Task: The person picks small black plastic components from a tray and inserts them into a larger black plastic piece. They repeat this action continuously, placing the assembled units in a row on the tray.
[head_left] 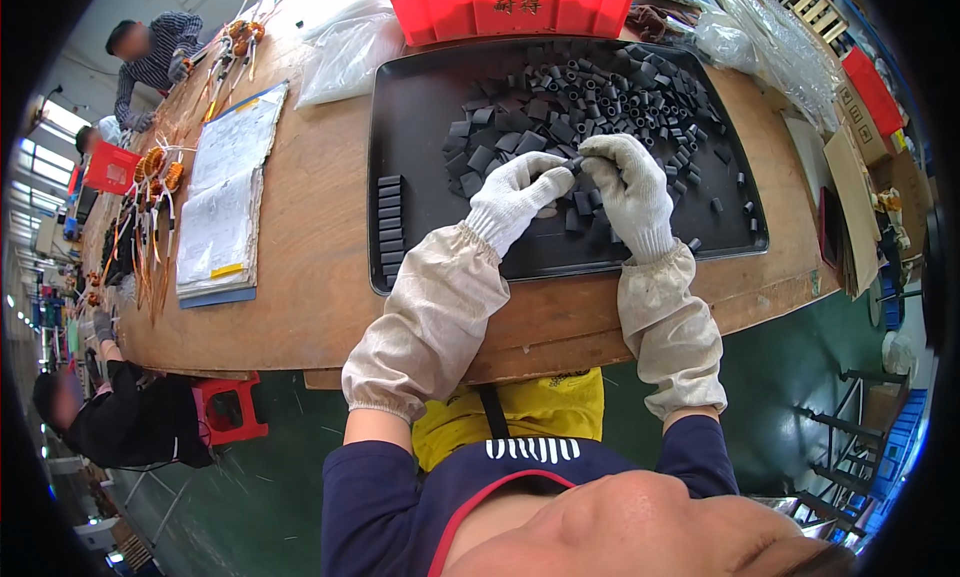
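My left hand [515, 197] and my right hand [638, 192], both in white knit gloves, meet over a black tray [420, 102]. Their fingertips pinch a small black tube [573, 164] between them; the fingers partly cover it. Beyond and around my hands lies a loose heap of short black tubes [590, 87], some standing on end and some flat on their sides. Along the tray's left wall, several black tubes [390, 222] lie stacked in a neat column. A few single tubes [716, 206] are scattered near the tray's right side.
A red plastic bin [510, 12] stands behind the tray. Left of it are clear plastic bags [350, 62] and a clipboard with papers [225, 192]. Copper coils with wires [150, 177] lie farther left, where other people work. Bubble wrap [770, 47] and cardboard [855, 207] sit at right.
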The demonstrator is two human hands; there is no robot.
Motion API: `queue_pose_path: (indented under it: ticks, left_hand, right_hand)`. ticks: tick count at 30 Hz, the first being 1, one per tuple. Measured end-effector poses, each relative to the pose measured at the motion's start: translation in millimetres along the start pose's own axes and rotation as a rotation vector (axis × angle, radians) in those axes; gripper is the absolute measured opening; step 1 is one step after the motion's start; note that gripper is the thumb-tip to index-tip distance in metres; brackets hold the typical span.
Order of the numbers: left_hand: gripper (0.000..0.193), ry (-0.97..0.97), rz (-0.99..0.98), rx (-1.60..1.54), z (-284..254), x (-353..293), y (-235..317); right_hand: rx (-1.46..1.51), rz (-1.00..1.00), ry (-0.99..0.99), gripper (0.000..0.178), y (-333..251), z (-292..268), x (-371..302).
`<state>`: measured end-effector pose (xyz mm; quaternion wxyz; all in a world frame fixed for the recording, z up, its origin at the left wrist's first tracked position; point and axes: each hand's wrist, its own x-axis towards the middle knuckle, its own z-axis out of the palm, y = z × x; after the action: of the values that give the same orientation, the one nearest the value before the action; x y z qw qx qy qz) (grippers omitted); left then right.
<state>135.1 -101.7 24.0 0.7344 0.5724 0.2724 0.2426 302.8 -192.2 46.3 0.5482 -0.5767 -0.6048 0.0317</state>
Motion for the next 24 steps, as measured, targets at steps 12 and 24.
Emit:
queue_pose_path:
  ticks: [12,24]
  left_hand:
    - [0.031,-0.079,-0.012,-0.209,-10.6,5.6,-10.6]
    - [0.029,0.029,0.141,0.15,-6.0,-4.0,5.1]
  right_hand:
    - [0.323,0.283,-0.131,0.016,0.3,2.5,-5.5]
    - [0.152,0.081,-0.16,0.021,5.5,3.4,-2.8]
